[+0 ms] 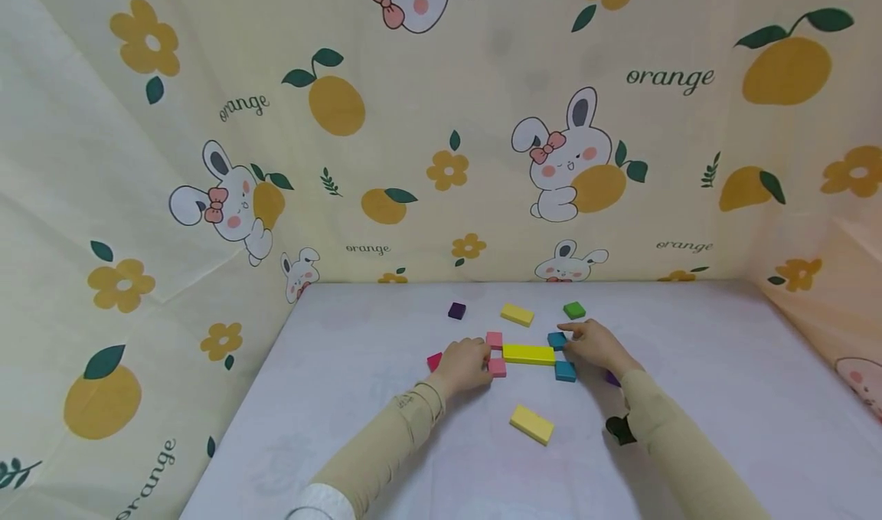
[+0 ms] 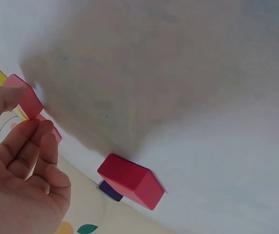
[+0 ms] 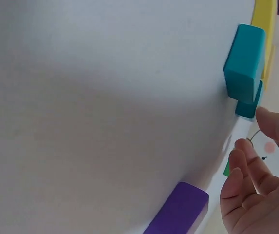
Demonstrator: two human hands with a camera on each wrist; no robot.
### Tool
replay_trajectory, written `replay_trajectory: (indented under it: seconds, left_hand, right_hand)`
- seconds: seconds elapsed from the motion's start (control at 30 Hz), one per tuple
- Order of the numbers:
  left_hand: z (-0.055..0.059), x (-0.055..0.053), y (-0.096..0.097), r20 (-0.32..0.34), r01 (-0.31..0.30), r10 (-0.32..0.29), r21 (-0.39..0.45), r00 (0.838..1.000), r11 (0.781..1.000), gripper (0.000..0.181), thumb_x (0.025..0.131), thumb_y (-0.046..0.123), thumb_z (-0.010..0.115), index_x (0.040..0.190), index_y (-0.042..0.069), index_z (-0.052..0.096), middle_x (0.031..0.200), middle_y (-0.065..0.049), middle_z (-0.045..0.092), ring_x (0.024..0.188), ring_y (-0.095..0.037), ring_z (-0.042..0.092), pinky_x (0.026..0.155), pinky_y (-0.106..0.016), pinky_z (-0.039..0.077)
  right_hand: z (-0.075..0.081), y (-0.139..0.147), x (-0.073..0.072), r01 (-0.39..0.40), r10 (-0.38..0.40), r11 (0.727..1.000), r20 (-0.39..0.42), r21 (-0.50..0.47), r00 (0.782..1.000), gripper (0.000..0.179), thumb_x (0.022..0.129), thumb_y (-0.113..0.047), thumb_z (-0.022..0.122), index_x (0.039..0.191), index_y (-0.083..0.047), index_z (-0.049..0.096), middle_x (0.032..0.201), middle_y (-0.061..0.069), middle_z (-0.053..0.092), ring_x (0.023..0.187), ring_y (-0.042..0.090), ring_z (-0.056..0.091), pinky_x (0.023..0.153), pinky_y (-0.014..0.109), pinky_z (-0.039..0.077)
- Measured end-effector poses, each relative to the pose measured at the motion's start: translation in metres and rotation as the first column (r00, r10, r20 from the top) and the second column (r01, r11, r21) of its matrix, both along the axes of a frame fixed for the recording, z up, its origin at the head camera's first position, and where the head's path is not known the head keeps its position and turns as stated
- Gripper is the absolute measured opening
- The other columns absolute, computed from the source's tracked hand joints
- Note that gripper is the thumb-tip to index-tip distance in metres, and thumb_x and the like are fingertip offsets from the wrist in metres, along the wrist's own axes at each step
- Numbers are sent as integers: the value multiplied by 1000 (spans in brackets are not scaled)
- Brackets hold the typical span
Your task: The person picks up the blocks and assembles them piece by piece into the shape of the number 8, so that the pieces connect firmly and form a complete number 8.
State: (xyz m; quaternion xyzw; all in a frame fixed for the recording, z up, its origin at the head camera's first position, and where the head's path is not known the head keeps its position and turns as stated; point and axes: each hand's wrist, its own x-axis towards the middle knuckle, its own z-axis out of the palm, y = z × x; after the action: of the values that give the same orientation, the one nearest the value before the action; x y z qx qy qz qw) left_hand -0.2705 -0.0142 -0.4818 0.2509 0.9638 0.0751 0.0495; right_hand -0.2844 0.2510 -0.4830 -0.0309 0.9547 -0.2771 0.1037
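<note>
In the head view my left hand (image 1: 465, 363) pinches the nearer pink block (image 1: 497, 367) between thumb and fingertips; the left wrist view shows its thumb on that block's side. A second pink block (image 1: 494, 340) lies just behind. Both stand at the left end of a long yellow block (image 1: 528, 354). At its right end are two blue blocks, one far (image 1: 556, 341) and one near (image 1: 565, 371). My right hand (image 1: 598, 345) is at the far blue block, index finger stretched along its back and thumb beside it. Whether they touch it is unclear.
Behind lie a dark purple block (image 1: 457, 311), a yellow block (image 1: 517, 315) and a green block (image 1: 574, 310). Another yellow block (image 1: 532, 425) lies in front. A red block (image 2: 132, 180) sits by my left wrist, a purple block (image 3: 180, 209) by my right.
</note>
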Motion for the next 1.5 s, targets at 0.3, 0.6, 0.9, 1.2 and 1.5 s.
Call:
replay_trajectory:
  seconds: [0.3,0.6,0.9,1.2,1.5]
  left_hand:
    - [-4,-2,2,-16,1,-2,-18,1000,1000,18,80,31,70,89,18,62,77,7,55,70,-10,47,67,-24,42]
    - [-4,-1,1,-16,4,-4,-19,1000,1000,18,80,32,70,87,18,61,76,7,55,69,-10,47,66,-24,41]
    - [-4,-1,0,-17,-3,3,-16,1000,1000,19,80,32,70,88,18,61,77,7,56,69,-10,47,67,-24,42]
    - [-2,0,1,-10,-4,4,-1,1000,1000,19,80,31,70,91,17,63,80,7,58,71,-9,48,69,-25,44]
    - [-3,-1,0,9,-5,5,0,1000,1000,19,80,31,70,92,17,63,81,7,59,72,-9,49,70,-25,45]
  right_hand:
    - [8,12,6,24,-24,1000,28,-7,999,38,90,-18,52,127,-7,57,116,25,54,99,36,53,83,52,46]
    - [17,41,25,-6,6,1000,34,17,999,34,89,-23,56,114,-1,62,112,27,56,101,40,54,84,56,43]
    - [13,64,44,-83,84,996,-21,30,996,32,83,-25,66,99,3,65,95,19,63,87,30,57,76,47,47]
    - [10,73,59,-45,45,997,-4,62,999,47,76,-32,75,101,6,61,99,21,61,88,29,56,77,48,47]
    - [6,71,71,-45,46,999,-66,20,997,38,74,-26,76,99,1,65,97,16,60,83,25,55,69,39,46]
